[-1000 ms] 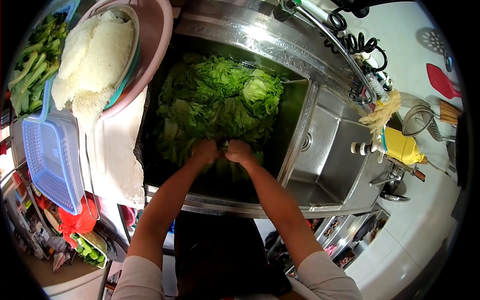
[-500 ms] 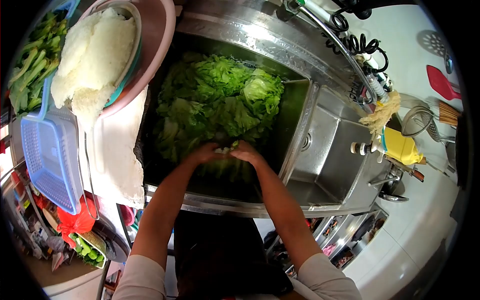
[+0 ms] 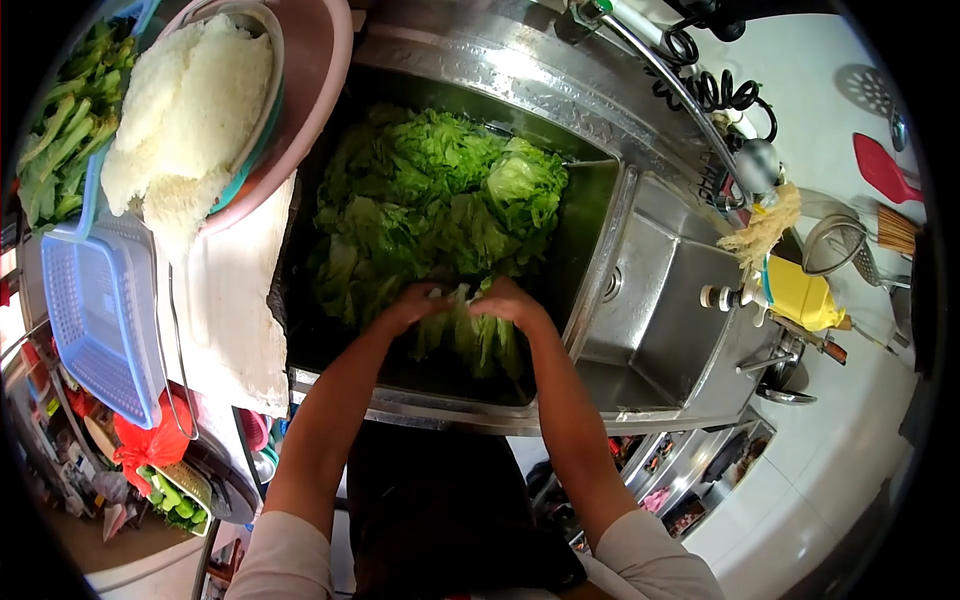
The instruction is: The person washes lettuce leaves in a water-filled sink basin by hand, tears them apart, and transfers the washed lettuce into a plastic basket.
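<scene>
Several green lettuce leaves point(image 3: 430, 210) float in a heap in the water-filled sink basin point(image 3: 590, 240). My left hand point(image 3: 412, 306) is at the near side of the heap, its fingers curled on a pale lettuce stem end. Across a small gap, my right hand point(image 3: 508, 303) has its fingers closed on another pale part of lettuce. Between and below the two hands hang loose lettuce leaves point(image 3: 462, 335), partly in the water. Some fingertips are hidden by leaves and wet glare.
An adjoining steel basin point(image 3: 655, 300) lies to the right, with a yellow bottle point(image 3: 800, 295) and a hose tap point(image 3: 690, 100) beyond. On the left stand a pink tub point(image 3: 318, 90), a bowl heaped with white noodle-like food point(image 3: 190, 100) and a blue basket point(image 3: 100, 320).
My hands have moved apart, the right one shifting slightly right. Lettuce leaves now show more brightly between and below them. The rest of the heap looks nearly the same.
</scene>
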Available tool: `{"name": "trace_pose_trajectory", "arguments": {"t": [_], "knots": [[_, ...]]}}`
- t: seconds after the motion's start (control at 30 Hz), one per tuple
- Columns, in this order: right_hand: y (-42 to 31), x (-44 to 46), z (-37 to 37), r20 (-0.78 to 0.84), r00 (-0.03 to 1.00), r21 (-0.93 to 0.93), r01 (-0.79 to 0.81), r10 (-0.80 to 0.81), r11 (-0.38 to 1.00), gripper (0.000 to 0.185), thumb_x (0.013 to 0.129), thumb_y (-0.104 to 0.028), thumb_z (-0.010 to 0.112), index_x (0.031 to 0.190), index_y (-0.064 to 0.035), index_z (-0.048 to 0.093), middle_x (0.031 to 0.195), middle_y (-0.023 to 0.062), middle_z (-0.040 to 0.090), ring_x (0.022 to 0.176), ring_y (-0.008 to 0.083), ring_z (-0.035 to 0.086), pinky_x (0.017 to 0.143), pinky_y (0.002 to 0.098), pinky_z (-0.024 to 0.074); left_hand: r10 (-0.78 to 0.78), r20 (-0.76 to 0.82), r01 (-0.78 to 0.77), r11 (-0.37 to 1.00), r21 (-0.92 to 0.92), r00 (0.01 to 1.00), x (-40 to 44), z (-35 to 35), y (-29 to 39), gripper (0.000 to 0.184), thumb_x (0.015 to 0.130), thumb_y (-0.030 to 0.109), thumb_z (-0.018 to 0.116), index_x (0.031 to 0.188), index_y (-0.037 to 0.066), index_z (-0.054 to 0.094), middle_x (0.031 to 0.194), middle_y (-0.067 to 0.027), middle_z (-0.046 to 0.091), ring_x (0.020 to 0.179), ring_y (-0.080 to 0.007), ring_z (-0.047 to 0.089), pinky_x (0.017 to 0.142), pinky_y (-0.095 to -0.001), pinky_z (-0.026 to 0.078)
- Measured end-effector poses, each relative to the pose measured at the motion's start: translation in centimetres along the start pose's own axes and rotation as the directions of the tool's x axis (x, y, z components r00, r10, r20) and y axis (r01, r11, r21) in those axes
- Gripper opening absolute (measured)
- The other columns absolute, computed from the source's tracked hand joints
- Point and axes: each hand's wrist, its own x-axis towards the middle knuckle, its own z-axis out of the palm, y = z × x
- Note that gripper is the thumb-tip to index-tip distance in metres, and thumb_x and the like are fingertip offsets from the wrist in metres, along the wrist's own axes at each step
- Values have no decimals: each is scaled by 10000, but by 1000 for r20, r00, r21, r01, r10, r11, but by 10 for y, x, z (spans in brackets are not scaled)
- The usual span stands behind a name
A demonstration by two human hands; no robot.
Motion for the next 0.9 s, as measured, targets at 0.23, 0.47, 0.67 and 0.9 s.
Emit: {"name": "trace_pose_trajectory", "arguments": {"t": [0.23, 0.47, 0.67, 0.9], "knots": [[-26, -9, 15, 43, 998, 0, 39, -39, 999, 337, 673, -311, 733, 697, 11, 636, 642, 108, 561, 553, 235, 477, 565, 413, 415, 12, -8, -12, 995, -97, 1000, 1, 3, 5, 329, 875, 280, 687, 1118, 63, 640, 1063, -59, 639, 968, -175, 574, 875, -358, 441], [-2, -11, 17, -205, 977, -318, -12, -56, 948, 364, 665, -326, 723, 664, 28, 637, 631, 180, 604, 559, 293, 568, 555, 434, 449, 68, -177, -92, 987, -134, 982, 28, 18, -31, 282, 835, 243, 700, 1009, 23, 677, 991, -118, 680, 925, -245, 633, 825, -385, 484], [-17, 3, 26, -76, 992, -60, 100, -104, 993, 314, 681, -286, 719, 700, 23, 660, 661, 162, 632, 601, 261, 601, 570, 410, 456, 126, -374, -12, 957, 291, 919, -3, 32, 29, 458, 887, 386, 620, 1108, -15, 596, 1042, -215, 646, 928, -366, 620, 776, -449, 479], [14, 78, 76, -542, 824, 9, 200, -164, 980, 311, 776, -284, 672, 728, 22, 642, 687, 175, 623, 593, 324, 542, 592, 459, 426, 185, -487, -41, 956, 292, 854, -8, 22, 27, 604, 876, 374, 629, 1318, -2, 462, 1272, -250, 553, 1182, -399, 529, 987, -414, 427]]}}
